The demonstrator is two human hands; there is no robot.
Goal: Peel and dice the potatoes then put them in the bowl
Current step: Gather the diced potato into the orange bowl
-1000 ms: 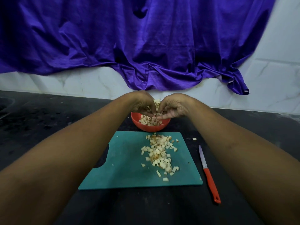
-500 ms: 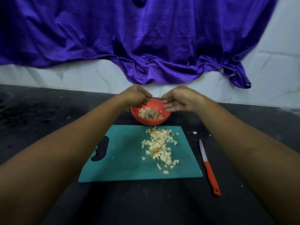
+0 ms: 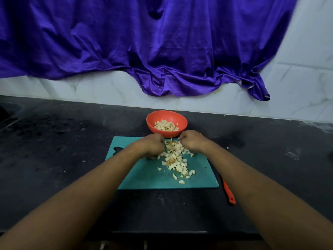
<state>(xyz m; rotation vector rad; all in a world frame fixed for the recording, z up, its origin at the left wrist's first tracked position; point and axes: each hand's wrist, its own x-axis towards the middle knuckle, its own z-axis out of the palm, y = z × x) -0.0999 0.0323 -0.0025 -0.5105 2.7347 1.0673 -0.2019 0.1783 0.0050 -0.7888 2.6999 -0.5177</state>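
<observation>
The diced potato (image 3: pixel 175 159) is spread in a loose strip down the middle of the teal cutting board (image 3: pixel 140 175), and a first portion is seen lying in the orange bowl (image 3: pixel 167 134), which is set just beyond the board's far edge. So the peeling and cutting are judged done, and the transfer is judged roughly half done.

The far end of the heap is being gathered. For a clean scoop, the pieces should be swept together from both sides, the load kept small enough to be enclosed, and the lift made low and straight to the bowl so that nothing is dropped on the dark counter (image 3: pixel 54 150). The strays at the near end are best herded in before the last load is taken.

The left hand (image 3: pixel 153 145) is laid knuckles-up at the heap's left flank, and the right hand (image 3: pixel 191 142) is mirrored at the right flank. Fingers on both are curled inward around the cubes, with a narrow gap left between the hands. How much is enclosed cannot be told, as the fingertips are hidden. Both forearms are stretched forward, wrists low over the board.

The red-handled knife (image 3: pixel 228 192) is left lying on the counter, just right of the board.
</observation>
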